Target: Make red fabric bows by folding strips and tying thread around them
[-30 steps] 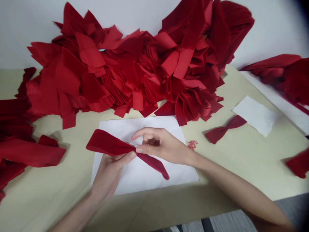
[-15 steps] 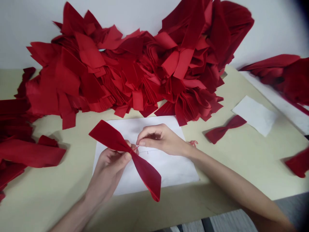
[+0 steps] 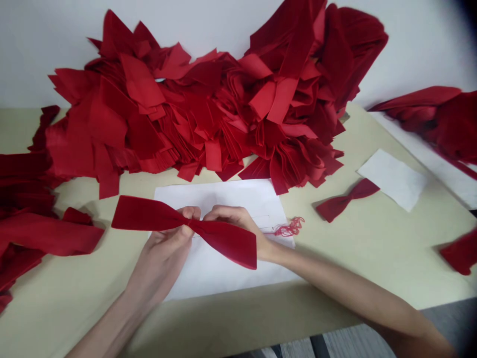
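Observation:
A red velvet bow (image 3: 229, 242) is pinched at its gathered middle between the thumb and fingers of my left hand (image 3: 167, 248). Red thread (image 3: 190, 222) crosses the narrow waist of the bow. Just behind the bow's right wing is my right hand (image 3: 233, 214), its fingers curled close to the waist. The bow hides its fingertips and any thread in them; the earlier frame shows them pinching the thread. Beneath both hands lies a white paper sheet (image 3: 223, 281) with thin drawn lines. A tangle of red thread (image 3: 290, 227) rests at the sheet's right edge.
A large heap of red fabric strips (image 3: 208, 114) fills the back of the table, against the wall. More red strips (image 3: 55, 233) lie at the left. To the right are another bow (image 3: 348, 199), a small white paper (image 3: 391, 176) and a further red pile (image 3: 447, 124).
The bow has turned from a steep slant to nearly level and shifted left. My right hand has moved down and behind its right wing. The thread tangle shows more fully.

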`<action>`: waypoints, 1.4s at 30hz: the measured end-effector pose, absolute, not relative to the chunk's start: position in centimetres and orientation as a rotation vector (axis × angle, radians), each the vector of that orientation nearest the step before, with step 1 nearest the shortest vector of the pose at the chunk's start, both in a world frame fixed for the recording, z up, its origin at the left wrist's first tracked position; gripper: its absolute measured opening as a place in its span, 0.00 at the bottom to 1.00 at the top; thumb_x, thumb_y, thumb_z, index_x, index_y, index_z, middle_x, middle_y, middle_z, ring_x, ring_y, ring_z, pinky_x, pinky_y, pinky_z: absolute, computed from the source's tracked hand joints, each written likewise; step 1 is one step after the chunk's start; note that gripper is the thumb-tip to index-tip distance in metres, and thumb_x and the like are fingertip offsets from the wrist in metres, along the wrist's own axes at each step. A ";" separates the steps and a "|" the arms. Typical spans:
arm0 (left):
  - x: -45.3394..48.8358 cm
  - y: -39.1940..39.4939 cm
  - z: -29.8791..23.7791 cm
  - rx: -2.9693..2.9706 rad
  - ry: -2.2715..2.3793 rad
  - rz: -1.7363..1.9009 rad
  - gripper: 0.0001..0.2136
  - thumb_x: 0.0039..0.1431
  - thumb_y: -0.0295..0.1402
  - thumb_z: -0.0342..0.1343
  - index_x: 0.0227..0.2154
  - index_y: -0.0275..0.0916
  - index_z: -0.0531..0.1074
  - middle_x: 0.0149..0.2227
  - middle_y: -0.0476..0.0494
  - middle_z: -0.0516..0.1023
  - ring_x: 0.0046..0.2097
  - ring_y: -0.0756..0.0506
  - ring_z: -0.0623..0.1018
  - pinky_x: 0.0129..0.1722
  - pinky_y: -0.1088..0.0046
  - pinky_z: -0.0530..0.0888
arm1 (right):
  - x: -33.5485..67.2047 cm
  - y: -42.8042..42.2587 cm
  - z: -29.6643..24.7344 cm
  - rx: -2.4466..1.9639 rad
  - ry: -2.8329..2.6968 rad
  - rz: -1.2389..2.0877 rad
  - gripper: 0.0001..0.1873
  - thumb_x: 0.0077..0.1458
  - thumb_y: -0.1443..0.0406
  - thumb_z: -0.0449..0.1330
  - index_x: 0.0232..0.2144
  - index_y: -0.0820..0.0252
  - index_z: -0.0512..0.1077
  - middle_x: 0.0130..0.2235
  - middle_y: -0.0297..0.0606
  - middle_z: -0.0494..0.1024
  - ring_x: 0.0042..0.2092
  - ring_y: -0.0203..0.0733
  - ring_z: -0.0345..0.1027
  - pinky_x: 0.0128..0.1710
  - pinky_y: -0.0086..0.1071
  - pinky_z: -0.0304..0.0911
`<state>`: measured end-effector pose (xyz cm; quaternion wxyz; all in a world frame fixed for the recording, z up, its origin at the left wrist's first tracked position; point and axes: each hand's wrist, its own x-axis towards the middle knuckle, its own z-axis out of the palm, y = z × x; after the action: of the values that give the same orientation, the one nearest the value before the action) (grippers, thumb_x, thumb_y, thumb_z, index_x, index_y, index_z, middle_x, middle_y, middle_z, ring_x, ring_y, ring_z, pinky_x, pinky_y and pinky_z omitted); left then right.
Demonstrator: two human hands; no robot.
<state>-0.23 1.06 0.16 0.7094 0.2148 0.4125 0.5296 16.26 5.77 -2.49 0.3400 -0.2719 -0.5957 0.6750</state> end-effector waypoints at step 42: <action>0.9 0.6 0.0 0.510 0.994 1.248 0.04 0.50 0.30 0.64 0.25 0.42 0.73 0.36 0.52 0.69 0.45 0.50 0.68 0.48 0.77 0.65 | 16.3 5.2 -1.2 -1.012 -1.738 1.587 0.06 0.54 0.68 0.56 0.27 0.64 0.71 0.24 0.30 0.65 0.26 0.29 0.55 0.24 0.24 0.54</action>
<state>0.90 0.60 0.04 0.6692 0.2264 0.4410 0.5535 16.28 5.17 -1.21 0.2854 -0.3786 -0.6502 0.5937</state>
